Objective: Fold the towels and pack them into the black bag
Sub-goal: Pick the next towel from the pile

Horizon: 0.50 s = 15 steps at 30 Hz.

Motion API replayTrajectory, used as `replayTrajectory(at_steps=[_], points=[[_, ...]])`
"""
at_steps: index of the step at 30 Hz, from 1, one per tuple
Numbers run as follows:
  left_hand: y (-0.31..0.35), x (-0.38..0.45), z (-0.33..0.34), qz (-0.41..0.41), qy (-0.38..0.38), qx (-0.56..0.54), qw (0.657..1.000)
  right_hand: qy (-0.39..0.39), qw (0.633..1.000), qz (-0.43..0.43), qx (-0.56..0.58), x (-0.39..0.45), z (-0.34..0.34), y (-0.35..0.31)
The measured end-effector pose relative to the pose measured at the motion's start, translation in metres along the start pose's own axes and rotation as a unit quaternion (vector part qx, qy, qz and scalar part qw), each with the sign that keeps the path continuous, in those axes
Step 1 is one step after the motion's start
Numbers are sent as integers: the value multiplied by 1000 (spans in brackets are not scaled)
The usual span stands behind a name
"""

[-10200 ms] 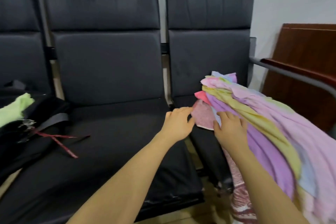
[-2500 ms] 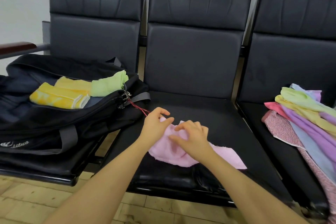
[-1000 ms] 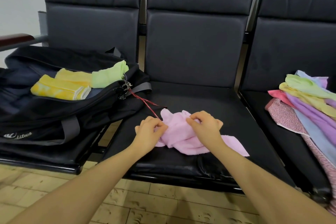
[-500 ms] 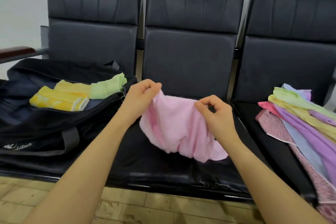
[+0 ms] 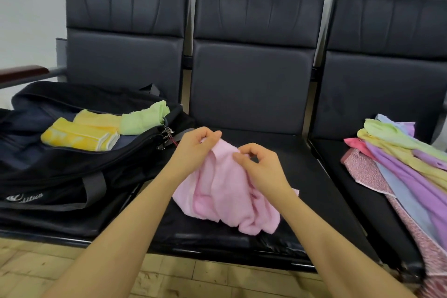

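A crumpled pink towel [image 5: 225, 193] hangs over the middle black seat [image 5: 297, 169]. My left hand [image 5: 197, 149] pinches its top edge at the left, and my right hand [image 5: 261, 164] pinches the same edge a little to the right. The towel's lower part bunches on the seat cushion. On the left seat lies the open black bag [image 5: 60, 172]. Inside it are a folded yellow towel [image 5: 79, 135] and a folded green towel [image 5: 144, 118]. A pile of unfolded towels [image 5: 408, 159] in green, yellow, purple, blue and pink print is spread over the right seat.
Three joined black chairs stand against a pale wall. A wooden armrest [image 5: 23, 72] sticks out at the far left. The bag's zipper pull with a red cord [image 5: 169, 135] hangs near my left hand. Tiled floor [image 5: 36, 266] shows below the seats.
Both hands picked the pink towel up off the seat by its edge. Since half a second ago they have come closer together and lower, so the towel bunches more on the cushion.
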<state>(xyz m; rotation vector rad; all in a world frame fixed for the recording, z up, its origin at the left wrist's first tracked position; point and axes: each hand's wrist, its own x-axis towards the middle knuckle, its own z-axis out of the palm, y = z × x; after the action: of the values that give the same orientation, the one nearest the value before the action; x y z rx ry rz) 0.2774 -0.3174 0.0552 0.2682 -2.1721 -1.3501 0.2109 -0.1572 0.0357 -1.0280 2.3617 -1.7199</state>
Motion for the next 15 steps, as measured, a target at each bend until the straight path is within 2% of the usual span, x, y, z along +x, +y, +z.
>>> replayTrajectory(at_steps=[4,7,11,13,15], points=[[-22,-8,9,-5,122,86,989,20,999,38,-12,3,-4,12],[-22,-24,21,30,84,147,985,38,997,59,-9,3,-5,19],[-25,-30,36,-9,58,211,976,38,998,47,9,5,-6,20],[-26,-26,41,-30,52,189,980,27,999,38,9,5,-6,20],[-25,-22,43,-33,43,110,992,14,999,37,8,4,-6,20]])
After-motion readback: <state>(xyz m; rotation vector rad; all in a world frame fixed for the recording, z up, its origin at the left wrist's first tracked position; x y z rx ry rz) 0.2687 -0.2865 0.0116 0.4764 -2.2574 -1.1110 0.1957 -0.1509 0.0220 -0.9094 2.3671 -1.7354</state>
